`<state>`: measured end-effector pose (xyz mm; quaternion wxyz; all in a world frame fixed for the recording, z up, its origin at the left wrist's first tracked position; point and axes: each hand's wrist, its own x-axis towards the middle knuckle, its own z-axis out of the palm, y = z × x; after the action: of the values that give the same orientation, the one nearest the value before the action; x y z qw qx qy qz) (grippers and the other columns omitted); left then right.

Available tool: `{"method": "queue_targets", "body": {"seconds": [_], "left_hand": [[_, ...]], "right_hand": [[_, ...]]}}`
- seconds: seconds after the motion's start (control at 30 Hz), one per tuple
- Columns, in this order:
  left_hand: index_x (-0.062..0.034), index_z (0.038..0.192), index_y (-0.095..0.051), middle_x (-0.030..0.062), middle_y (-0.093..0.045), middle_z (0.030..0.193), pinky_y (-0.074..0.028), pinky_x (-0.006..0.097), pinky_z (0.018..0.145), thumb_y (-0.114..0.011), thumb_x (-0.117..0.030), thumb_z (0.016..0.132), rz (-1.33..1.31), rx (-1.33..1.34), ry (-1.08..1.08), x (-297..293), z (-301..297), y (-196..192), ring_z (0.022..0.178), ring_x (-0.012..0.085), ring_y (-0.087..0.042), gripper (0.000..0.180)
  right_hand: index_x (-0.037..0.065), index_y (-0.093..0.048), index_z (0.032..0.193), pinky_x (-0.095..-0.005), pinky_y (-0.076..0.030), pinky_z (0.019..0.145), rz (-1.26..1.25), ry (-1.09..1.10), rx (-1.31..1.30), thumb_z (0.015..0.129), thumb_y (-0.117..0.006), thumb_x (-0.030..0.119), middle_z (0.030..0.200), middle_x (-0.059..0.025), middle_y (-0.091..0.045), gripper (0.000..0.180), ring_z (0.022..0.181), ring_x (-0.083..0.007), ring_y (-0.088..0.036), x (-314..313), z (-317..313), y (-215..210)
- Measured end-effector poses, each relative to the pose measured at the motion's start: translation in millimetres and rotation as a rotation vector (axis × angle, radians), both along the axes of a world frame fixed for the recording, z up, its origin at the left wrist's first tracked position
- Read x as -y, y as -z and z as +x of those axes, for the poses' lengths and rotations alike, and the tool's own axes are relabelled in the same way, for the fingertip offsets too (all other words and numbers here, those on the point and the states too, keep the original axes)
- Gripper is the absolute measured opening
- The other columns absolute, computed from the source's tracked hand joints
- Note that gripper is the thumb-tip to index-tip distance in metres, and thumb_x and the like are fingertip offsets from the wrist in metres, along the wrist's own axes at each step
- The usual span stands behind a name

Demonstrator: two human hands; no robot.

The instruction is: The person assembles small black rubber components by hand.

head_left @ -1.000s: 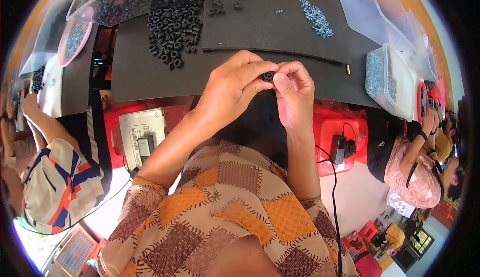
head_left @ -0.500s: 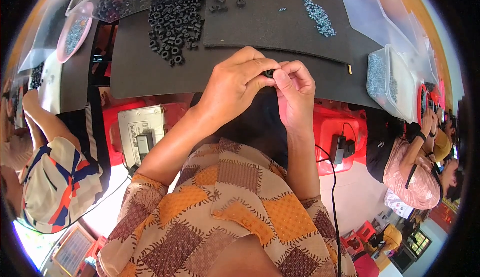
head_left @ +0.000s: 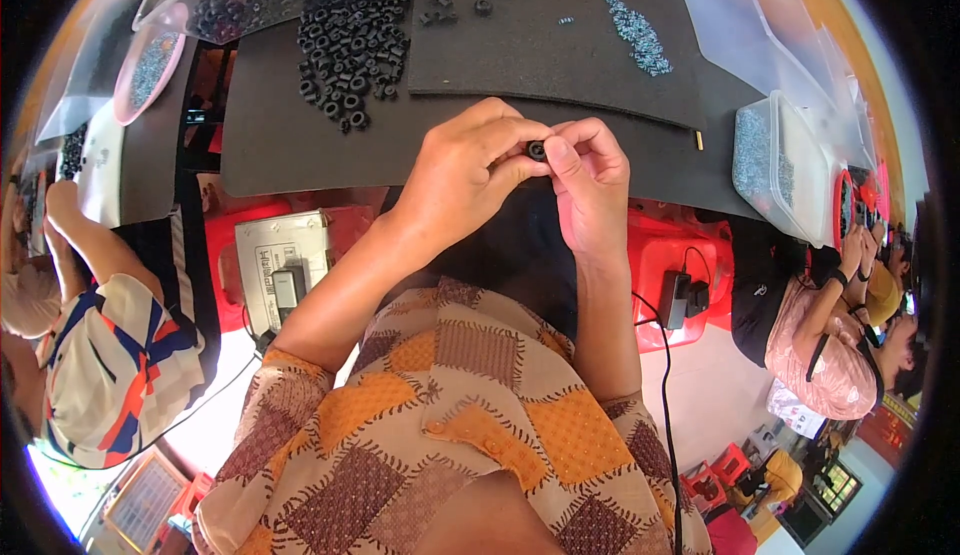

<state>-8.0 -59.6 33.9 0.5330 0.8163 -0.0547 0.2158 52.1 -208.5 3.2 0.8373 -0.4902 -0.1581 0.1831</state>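
Over the table's near edge, my left hand [head_left: 465, 170] pinches a small black ring-shaped part [head_left: 537, 150] between thumb and fingers. My right hand [head_left: 592, 175] meets it from the other side, thumb and fingertips closed against the same part; whether they hold a smaller piece too is hidden. Beyond my left hand lies a heap of similar black ring-shaped parts [head_left: 350, 65]. A dark foam mat [head_left: 540, 50] lies beyond both hands, bearing a small pile of shiny metal pieces [head_left: 638, 33] and a few loose black parts [head_left: 440, 13].
A clear plastic tub [head_left: 785, 165] of small metal pieces stands at the table's right edge. A short brass-coloured piece [head_left: 700, 140] lies by the mat's corner. At far left is a pink bowl [head_left: 150, 70] with metal pieces. Other people sit at both sides; red stools [head_left: 665, 275] stand below.
The black part has turned slightly between my fingertips, so its round open face shows more now. Both hands stay in nearly the same place.
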Motion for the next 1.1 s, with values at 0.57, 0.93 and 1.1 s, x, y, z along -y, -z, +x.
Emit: {"method": "queue_targets", "body": {"seconds": [0.57, 0.93, 1.1], "left_hand": [[-0.0053, 0.120, -0.063, 0.0106, -0.064, 0.099, -0.053, 0.031, 0.069, -0.074, -0.002, 0.079, 0.004, -0.061, 0.048, -1.0, 7.7, -2.1, 0.077, 0.0188, -0.063, 0.042], [-0.0040, 0.124, -0.060, 0.0110, -0.063, 0.105, -0.053, 0.028, 0.069, -0.069, 0.003, 0.083, -0.040, -0.100, 0.009, -15.1, 9.4, 16.4, 0.078, 0.0163, -0.063, 0.042], [-0.0051, 0.123, -0.061, 0.0107, -0.063, 0.104, -0.053, 0.028, 0.068, -0.068, 0.004, 0.084, -0.050, -0.076, -0.014, -14.9, 9.0, 18.3, 0.078, 0.0162, -0.063, 0.041]], "right_hand": [[0.002, -0.059, 0.097, -0.0226, -0.050, 0.072, -0.116, -0.003, 0.098, 0.086, -0.068, -0.003, 0.087, -0.0001, -0.059, 0.015, 0.080, -0.0074, -0.059, 4.9, 16.3, -23.8], [-0.005, -0.055, 0.123, -0.0312, -0.051, 0.087, -0.492, 0.894, 0.647, 0.088, -0.068, 0.013, 0.113, -0.0144, -0.061, 0.042, 0.093, -0.0200, -0.067, 70.1, 202.6, -122.0], [0.002, -0.067, 0.100, -0.0282, -0.049, 0.067, -0.684, 0.958, 0.736, 0.089, -0.066, 0.013, 0.090, -0.0056, -0.066, 0.016, 0.072, -0.0127, -0.061, 82.3, 176.3, -65.0]]}}
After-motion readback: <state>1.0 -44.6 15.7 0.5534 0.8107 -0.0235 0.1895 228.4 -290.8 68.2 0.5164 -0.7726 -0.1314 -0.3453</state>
